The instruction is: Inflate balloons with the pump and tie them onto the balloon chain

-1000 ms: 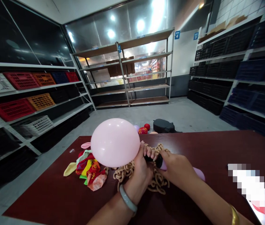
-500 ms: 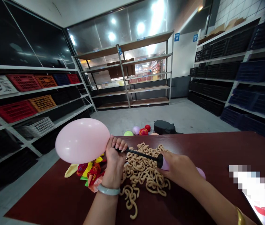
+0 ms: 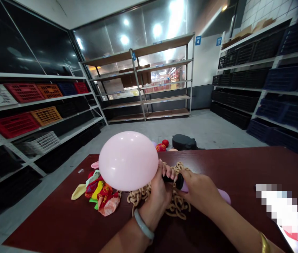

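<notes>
A swollen pale pink balloon sits at the end of a hand pump, its neck pinched in my left hand. That hand is closed around the balloon neck and the pump's black rod end. My right hand grips the purple body of the balloon pump, whose rounded end sticks out beyond my palm. The rod is pushed in, so both hands are close together. Beneath them lies a heap of tan curly snack-like pieces, partly hidden. Left of it rests a pile of limp coloured balloons.
The dark red table spans the foreground, with a blurred-out white item at its right. Past the far edge, several small round balloons and a dark grey bag-like object are on the floor. Shelves with crates line both sides.
My left hand and the pink balloon have moved right, toward my right hand, and the pump's rod has slid in. The balloon looks somewhat fuller. My right hand has stayed nearly still.
</notes>
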`<state>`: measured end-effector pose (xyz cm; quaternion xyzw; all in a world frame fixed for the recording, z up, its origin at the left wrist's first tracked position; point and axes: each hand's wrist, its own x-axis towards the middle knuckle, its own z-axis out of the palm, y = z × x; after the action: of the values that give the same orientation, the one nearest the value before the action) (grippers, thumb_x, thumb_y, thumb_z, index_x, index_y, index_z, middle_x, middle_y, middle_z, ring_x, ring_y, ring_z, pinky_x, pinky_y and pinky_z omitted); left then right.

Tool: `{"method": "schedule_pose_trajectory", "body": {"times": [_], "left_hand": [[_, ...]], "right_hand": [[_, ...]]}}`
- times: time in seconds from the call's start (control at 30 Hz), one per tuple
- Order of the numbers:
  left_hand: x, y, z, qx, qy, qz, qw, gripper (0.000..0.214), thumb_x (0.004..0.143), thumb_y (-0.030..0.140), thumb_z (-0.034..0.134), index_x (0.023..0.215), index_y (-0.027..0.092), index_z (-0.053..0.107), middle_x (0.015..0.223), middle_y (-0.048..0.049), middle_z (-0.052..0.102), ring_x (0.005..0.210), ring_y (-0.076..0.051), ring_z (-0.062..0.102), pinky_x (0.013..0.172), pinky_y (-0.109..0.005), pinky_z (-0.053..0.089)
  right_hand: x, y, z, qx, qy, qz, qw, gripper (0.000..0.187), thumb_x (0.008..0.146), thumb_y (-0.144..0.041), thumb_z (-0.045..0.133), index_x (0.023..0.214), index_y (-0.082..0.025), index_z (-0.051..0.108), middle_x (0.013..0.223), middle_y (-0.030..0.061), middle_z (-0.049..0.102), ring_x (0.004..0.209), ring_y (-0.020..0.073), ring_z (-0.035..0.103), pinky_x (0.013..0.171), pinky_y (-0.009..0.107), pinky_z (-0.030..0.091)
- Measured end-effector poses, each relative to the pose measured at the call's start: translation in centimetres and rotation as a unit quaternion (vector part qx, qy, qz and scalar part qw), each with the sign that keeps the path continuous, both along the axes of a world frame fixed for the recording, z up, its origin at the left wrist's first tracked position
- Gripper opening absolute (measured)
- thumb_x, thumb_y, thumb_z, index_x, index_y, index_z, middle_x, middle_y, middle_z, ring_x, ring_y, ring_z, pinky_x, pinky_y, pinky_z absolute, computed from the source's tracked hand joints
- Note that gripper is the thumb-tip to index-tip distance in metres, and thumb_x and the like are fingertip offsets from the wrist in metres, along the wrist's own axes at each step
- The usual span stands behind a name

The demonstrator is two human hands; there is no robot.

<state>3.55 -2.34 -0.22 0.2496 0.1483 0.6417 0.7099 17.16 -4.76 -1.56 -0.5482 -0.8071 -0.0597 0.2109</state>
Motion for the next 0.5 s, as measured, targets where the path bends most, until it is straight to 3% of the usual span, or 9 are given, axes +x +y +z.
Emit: {"method": "schedule_pose_trajectory", "body": {"times": [0.13,0.27,0.37,0.5], "left_hand": [[0.5,-0.2,-0.2,-0.02,0.008,0.017,1.0,0.042,0.085,0.04,0.059,0.059,0.017,0.035,0.055,0.0038,0.031,0.05,-0.009,0.036,0.051,-0.026,0.032],[-0.7,1.1,0.2,-0.072,-0.002,0.024,0.997,0.045,0.082,0.041,0.062,0.058,0.018,0.031,0.051,0.0046,0.03,0.045,-0.009,0.034,0.047,-0.025,0.028],[-3.4,2.5,1.1,-0.084,-0.026,0.049,0.995,0.048,0.082,0.037,0.062,0.056,0.019,0.026,0.045,0.0056,0.025,0.04,-0.008,0.028,0.042,-0.024,0.021],[-8.1,3.7,2.8,-0.044,-0.06,0.098,0.992,0.044,0.084,0.028,0.059,0.056,0.019,0.026,0.044,0.0067,0.023,0.037,-0.008,0.025,0.04,-0.023,0.018]], "right_hand": [[-0.3,0.1,0.0,-0.015,0.002,-0.001,1.0,0.039,0.079,-0.044,0.059,0.108,-0.019,0.054,0.095,0.0086,0.068,0.079,0.0246,0.066,0.062,0.032,0.043],[-0.1,0.4,0.0,-0.04,0.005,0.004,0.999,0.035,0.08,-0.048,0.057,0.103,-0.021,0.055,0.09,0.0065,0.069,0.079,0.025,0.066,0.061,0.032,0.042],[0.2,0.5,0.0,-0.053,0.01,0.002,0.999,0.037,0.08,-0.049,0.057,0.104,-0.022,0.055,0.092,0.0065,0.069,0.081,0.0248,0.067,0.063,0.032,0.043],[0.8,0.6,0.2,-0.045,0.019,0.015,0.999,0.043,0.079,-0.049,0.058,0.114,-0.022,0.054,0.105,0.008,0.068,0.091,0.0257,0.066,0.071,0.034,0.046]]}}
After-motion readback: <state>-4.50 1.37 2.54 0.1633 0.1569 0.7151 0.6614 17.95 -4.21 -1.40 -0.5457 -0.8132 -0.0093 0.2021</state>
